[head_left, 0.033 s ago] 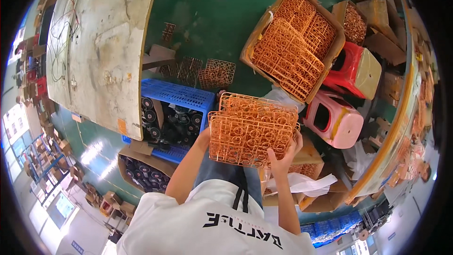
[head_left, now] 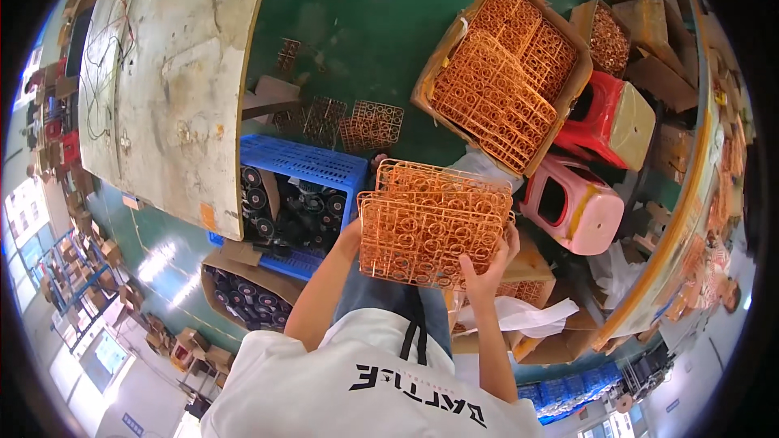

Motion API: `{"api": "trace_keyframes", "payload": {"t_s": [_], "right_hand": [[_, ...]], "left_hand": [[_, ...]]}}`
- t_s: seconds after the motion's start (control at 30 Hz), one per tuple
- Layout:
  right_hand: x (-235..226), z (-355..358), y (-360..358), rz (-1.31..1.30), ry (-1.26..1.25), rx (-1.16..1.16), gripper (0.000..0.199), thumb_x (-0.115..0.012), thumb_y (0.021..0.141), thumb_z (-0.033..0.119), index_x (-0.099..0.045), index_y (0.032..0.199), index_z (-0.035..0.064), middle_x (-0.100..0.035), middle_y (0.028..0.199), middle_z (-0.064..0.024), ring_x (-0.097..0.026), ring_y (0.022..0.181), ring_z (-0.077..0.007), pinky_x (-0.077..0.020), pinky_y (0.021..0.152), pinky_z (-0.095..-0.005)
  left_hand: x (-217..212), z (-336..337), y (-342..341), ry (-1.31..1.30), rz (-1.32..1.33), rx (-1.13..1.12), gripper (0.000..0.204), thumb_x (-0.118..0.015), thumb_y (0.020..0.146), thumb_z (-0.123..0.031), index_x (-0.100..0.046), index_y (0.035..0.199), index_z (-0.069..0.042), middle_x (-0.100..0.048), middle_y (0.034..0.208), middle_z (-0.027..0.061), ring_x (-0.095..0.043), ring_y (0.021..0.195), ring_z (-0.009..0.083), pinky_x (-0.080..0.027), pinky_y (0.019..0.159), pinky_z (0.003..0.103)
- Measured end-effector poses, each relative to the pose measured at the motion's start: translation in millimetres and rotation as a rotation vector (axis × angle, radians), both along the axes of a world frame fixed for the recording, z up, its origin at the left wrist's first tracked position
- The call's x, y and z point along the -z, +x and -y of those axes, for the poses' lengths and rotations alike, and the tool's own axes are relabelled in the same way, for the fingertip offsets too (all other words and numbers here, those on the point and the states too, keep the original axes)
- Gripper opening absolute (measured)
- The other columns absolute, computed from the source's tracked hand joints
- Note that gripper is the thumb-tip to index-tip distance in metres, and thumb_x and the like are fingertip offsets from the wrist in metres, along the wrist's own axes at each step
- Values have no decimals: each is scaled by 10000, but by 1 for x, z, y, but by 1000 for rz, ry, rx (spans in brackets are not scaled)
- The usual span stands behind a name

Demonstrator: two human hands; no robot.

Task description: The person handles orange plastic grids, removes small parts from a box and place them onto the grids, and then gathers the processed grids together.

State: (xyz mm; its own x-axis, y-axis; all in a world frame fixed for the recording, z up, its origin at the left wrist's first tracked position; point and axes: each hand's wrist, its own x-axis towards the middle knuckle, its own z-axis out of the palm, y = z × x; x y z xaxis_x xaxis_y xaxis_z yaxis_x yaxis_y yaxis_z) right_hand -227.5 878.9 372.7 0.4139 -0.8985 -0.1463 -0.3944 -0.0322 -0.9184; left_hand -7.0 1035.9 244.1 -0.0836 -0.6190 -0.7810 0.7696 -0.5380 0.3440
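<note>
In front of my body I hold a stack of orange lattice frames (head_left: pixel 434 235) filled with small rings. They look like moulded sprue frames. My right hand (head_left: pixel 489 266) is closed on the right edge, its thumb across the front face and its fingers around the side. My left hand (head_left: pixel 350 235) grips the left edge; most of its fingers are hidden behind the stack. The frames overlap unevenly, the rear ones jutting out above the front one. Beyond them, a large open carton (head_left: pixel 422 97) is packed with layers of similar orange frames (head_left: pixel 495 89).
Left of me, a blue plastic crate (head_left: pixel 304 154) of black wheel-like parts stands by a worn pale table (head_left: pixel 178 73). A pink stool (head_left: pixel 596 215) and a red stool (head_left: pixel 621 126) lie at right. Loose frames (head_left: pixel 373 126) rest on the green floor. A carton (head_left: pixel 243 296) holds more dark parts.
</note>
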Motion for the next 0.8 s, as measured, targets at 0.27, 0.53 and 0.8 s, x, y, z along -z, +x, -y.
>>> {"api": "trace_keyframes", "payload": {"t_s": [0.27, 0.53, 0.8], "right_hand": [[-6, 21, -30, 3, 54, -50, 610, -665, 744, 149, -369, 1261, 20, -215, 1395, -174, -213, 1332, -310, -235, 1062, -411], [-13, 22, -43, 31, 59, -41, 567, -650, 756, 128, -394, 1248, 9, -228, 1403, -174, -243, 1324, -298, -248, 1051, -388], [-27, 15, -31, 80, 32, -30, 583, -661, 782, 232, -406, 1254, 6, -258, 1391, -190, -238, 1319, -326, -217, 1057, -413]], "left_hand": [[3, 10, -31, -12, -7, -9, 500, -301, 975, -433, -413, 1323, -92, -501, 1274, 69, -523, 1124, 209, -462, 916, 371], [-4, 11, -40, 7, 18, -21, 504, -301, 975, -435, -408, 1327, -90, -496, 1282, 70, -518, 1133, 212, -456, 926, 370], [-23, -7, -24, 36, 63, -85, 509, -300, 975, -437, -402, 1331, -89, -491, 1290, 71, -513, 1142, 214, -450, 936, 368]]}}
